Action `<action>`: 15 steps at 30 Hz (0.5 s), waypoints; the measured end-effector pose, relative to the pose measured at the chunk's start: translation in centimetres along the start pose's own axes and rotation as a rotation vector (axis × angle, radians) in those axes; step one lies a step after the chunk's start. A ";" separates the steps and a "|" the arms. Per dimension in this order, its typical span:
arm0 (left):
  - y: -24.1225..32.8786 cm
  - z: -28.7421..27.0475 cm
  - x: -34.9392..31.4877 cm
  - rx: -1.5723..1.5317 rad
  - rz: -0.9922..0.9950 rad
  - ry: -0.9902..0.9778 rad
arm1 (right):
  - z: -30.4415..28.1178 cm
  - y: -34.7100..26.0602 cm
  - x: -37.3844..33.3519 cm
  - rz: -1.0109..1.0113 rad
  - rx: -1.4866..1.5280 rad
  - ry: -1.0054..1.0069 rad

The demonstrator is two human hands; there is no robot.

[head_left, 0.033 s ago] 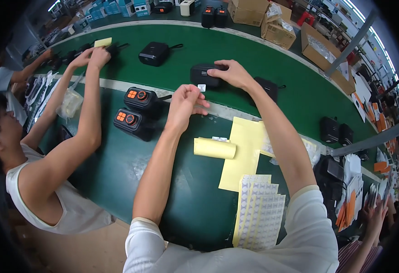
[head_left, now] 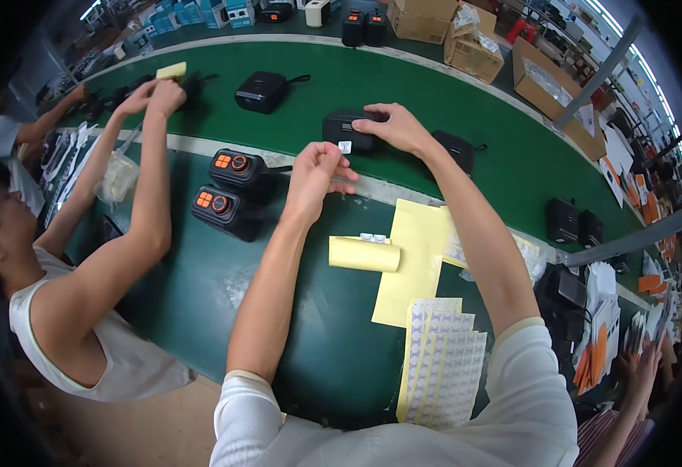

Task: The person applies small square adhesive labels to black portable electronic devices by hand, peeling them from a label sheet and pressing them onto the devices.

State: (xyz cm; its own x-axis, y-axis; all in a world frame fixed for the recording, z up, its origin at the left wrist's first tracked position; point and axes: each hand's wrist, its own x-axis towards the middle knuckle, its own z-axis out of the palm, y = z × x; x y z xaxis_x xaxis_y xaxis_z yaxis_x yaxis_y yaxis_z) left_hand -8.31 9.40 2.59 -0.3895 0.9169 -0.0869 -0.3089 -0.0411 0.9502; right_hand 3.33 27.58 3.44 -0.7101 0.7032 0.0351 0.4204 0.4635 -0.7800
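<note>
My left hand (head_left: 317, 173) pinches a small white sticker (head_left: 345, 147) between thumb and forefinger, its other fingers loosely curled. The sticker is at the near lower edge of a black boxy device (head_left: 338, 125) on the green belt; whether it touches the device cannot be made out. My right hand (head_left: 391, 126) grips that device from the right, thumb on its near face and fingers over the top. Another black device (head_left: 456, 151) lies partly behind my right forearm. Left of my left hand, two black devices with orange buttons (head_left: 236, 165) stand on the green table.
A rolled yellow sheet (head_left: 363, 254) with small stickers lies on flat yellow paper (head_left: 407, 288). Sticker sheets (head_left: 444, 366) overlap nearer me. Farther left on the belt sits a black device (head_left: 263, 92). A co-worker's hands (head_left: 158, 97) work beyond it. A metal post (head_left: 629, 240) juts in at right.
</note>
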 end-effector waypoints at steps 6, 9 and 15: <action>-1.8 1.3 1.8 0.037 -0.001 0.101 | 0.6 0.9 -1.1 0.016 0.029 -0.005; -2.5 1.6 2.3 0.029 0.026 0.132 | 0.9 1.5 -1.4 -0.004 0.058 0.025; -2.9 2.1 2.4 0.003 0.061 0.154 | 1.0 2.0 -1.8 0.007 0.030 0.079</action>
State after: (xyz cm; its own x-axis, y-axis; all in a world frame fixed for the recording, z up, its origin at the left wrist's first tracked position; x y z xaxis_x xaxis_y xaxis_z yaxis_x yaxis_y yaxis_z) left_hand -6.51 12.50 0.24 -0.5360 0.8410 -0.0736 -0.2777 -0.0933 0.9561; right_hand 4.89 26.66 1.23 -0.6600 0.7472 0.0780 0.4072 0.4430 -0.7987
